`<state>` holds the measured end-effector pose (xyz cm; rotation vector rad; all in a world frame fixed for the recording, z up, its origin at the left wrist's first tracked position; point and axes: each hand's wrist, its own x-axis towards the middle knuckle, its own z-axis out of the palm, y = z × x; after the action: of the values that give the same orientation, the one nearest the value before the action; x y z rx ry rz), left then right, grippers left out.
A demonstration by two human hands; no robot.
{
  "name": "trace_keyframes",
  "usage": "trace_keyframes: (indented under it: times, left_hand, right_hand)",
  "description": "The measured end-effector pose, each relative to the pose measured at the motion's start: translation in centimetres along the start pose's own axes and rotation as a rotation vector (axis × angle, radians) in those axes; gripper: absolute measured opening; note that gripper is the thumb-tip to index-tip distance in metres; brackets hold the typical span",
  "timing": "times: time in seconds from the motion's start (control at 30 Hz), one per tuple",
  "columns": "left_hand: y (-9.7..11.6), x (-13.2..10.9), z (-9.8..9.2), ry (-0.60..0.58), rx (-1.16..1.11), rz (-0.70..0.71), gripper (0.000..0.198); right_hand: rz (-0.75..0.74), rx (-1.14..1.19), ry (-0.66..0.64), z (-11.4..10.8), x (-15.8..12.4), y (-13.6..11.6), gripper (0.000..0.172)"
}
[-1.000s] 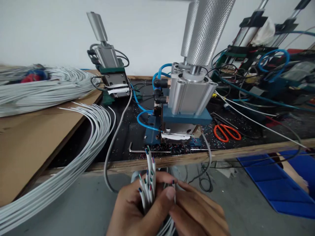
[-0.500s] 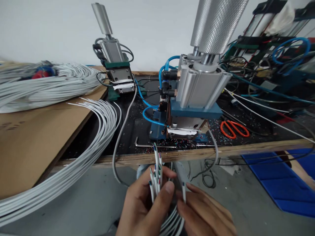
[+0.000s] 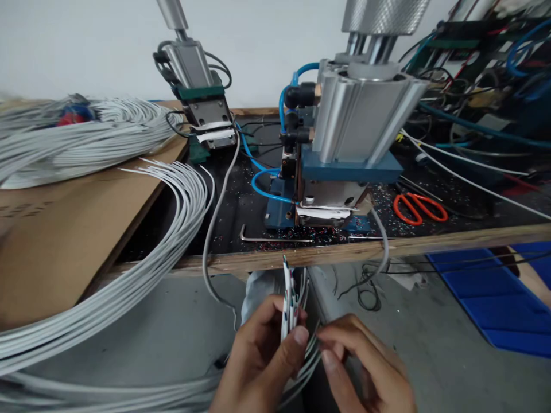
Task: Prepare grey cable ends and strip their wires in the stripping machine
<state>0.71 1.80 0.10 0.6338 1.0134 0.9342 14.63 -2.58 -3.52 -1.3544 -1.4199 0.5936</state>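
My left hand [image 3: 267, 355] is closed around a small bunch of white cables [image 3: 287, 307], whose ends point up with short coloured wire tips showing. Their ends stand at uneven heights, one above the others. My right hand [image 3: 365, 361] is just to the right, fingers curled, with the thumb and index fingertips apart and no cable visible between them. More white cables [image 3: 310, 358] run between and below the hands, close to the right fingertips. Both hands are in front of the bench edge [image 3: 267, 262].
Behind the hands stands a pneumatic press [image 3: 348, 143], with a smaller one [image 3: 202, 97] to the left. A hex key [image 3: 275, 240] and orange-handled scissors [image 3: 419, 208] lie on the bench. Cable coils [image 3: 107, 143] rest on cardboard [image 3: 38, 246]; a long cable bundle [image 3: 172, 258] curves at left.
The cable end that stood upright at my right fingers no longer shows there. My right thumb and index have moved apart. The view has shifted, with the bench now higher in the picture.
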Motion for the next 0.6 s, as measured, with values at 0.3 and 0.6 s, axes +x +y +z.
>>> trace_keyframes:
  times: [0.3,0.6]
  left_hand:
    - [0.0,0.6,-1.0,-0.175,0.177,0.161,0.019]
    - [-1.0,1.7,-1.4,-0.196,0.247,0.286,0.021]
  right_hand:
    - [0.141,0.149,-0.083,0.3,3.5,-1.7,0.011]
    - [0.026,-0.059,-0.105,0.1,4.0,-1.4,0.010]
